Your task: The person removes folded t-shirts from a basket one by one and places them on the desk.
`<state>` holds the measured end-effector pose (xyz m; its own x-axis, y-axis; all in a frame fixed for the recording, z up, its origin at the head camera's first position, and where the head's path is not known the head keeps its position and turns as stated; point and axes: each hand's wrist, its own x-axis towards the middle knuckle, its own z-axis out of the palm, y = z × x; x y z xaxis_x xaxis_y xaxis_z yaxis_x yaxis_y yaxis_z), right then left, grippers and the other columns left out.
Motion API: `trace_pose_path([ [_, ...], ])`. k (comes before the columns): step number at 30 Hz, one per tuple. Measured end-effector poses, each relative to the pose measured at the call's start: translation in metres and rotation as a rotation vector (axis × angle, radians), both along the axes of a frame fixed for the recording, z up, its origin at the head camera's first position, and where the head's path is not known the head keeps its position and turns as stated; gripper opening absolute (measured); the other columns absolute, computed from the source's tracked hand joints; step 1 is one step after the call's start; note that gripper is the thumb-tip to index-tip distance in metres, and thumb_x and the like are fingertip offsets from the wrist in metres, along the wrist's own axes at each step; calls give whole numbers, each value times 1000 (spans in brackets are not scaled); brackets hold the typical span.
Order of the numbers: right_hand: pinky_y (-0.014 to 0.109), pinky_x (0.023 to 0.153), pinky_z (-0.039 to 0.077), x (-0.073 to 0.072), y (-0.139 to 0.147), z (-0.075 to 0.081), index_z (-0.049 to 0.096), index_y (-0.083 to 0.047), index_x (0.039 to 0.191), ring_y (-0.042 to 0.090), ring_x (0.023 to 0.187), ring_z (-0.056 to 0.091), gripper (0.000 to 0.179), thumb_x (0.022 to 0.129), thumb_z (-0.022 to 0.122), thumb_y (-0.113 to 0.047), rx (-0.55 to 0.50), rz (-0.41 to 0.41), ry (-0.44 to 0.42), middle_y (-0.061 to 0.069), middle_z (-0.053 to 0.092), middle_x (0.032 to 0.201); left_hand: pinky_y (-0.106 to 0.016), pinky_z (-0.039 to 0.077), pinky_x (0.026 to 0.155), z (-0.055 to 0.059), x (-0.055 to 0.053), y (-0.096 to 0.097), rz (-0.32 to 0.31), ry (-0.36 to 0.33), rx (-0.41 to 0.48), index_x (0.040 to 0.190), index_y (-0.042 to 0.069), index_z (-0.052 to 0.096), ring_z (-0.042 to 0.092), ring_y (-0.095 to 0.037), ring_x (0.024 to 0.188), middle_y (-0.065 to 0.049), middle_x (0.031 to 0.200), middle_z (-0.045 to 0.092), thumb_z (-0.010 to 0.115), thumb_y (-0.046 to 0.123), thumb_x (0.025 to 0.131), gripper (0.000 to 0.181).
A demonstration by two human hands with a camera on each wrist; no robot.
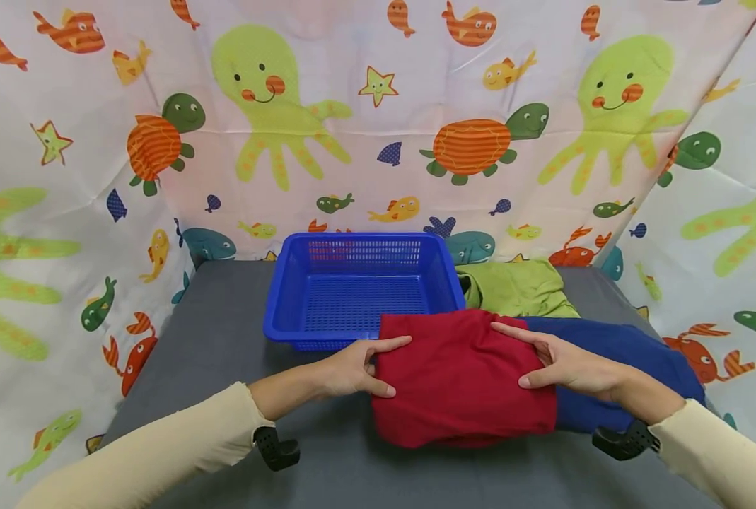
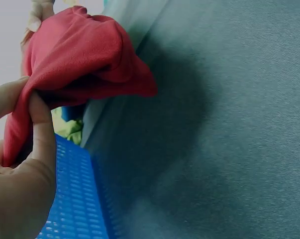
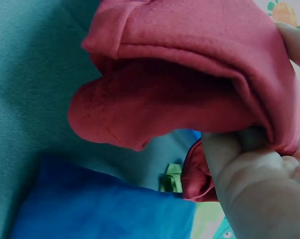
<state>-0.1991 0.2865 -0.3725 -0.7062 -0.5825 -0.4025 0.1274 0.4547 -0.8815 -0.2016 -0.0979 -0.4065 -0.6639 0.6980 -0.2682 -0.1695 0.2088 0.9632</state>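
Note:
Both hands hold a folded red garment [image 1: 460,382] in front of the basket, raised off the table. My left hand [image 1: 355,369] pinches its left edge between thumb and fingers; the left wrist view shows the red fabric [image 2: 80,55] running between them. At the opposite side my right hand [image 1: 571,364] grips the right edge, fingers on top. In the right wrist view, layers of the red fabric [image 3: 189,30] hang open below a fold, and the thumb presses from underneath. What kind of garment it is, I cannot tell.
A blue plastic basket [image 1: 276,311] with perforated walls stands behind the red garment. To the right lies a blue cloth [image 1: 632,367], partly covered in view by the right hand. Green fabric [image 1: 518,286] lies beyond it, beside the basket. The grey table [image 1: 225,339] meets a sea-animal-print curtain [image 1: 365,184].

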Motion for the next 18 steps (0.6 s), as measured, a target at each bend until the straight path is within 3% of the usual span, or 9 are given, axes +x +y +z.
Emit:
trace_pose_path([
  [5, 19, 101, 47, 1, -1, -9, 14, -29, 164, 42, 153, 0, 88, 95, 67, -16, -19, -7, -15, 11, -10, 169, -34, 58, 96, -3, 1, -1, -4, 10, -28, 159, 26, 35, 64, -19, 113, -14, 151, 43, 70, -2, 89, 83],
  [13, 24, 102, 48, 10, 0, -26, 12, -24, 165, 46, 151, 1, 88, 96, 66, -17, -25, 26, -37, 17, -6, 168, -35, 55, 101, -15, 14, -2, -70, -58, -7, 160, 18, 31, 63, -21, 122, -15, 149, 49, 69, -7, 89, 84],
  [16, 22, 102, 47, 12, 0, -32, 11, -23, 165, 44, 152, 3, 88, 96, 65, -16, -27, 36, -29, 17, -3, 169, -29, 56, 92, -21, 17, -3, -67, -46, -24, 160, 16, 30, 66, -15, 108, -14, 143, 54, 71, -7, 87, 87],
  [18, 22, 102, 47, 11, 0, -37, 11, -23, 165, 40, 150, 14, 88, 96, 65, -17, -24, 40, -10, 18, 2, 168, -24, 54, 84, -25, 17, -4, -38, -25, -46, 160, 16, 31, 63, -11, 96, -12, 139, 55, 73, -7, 85, 89],
])
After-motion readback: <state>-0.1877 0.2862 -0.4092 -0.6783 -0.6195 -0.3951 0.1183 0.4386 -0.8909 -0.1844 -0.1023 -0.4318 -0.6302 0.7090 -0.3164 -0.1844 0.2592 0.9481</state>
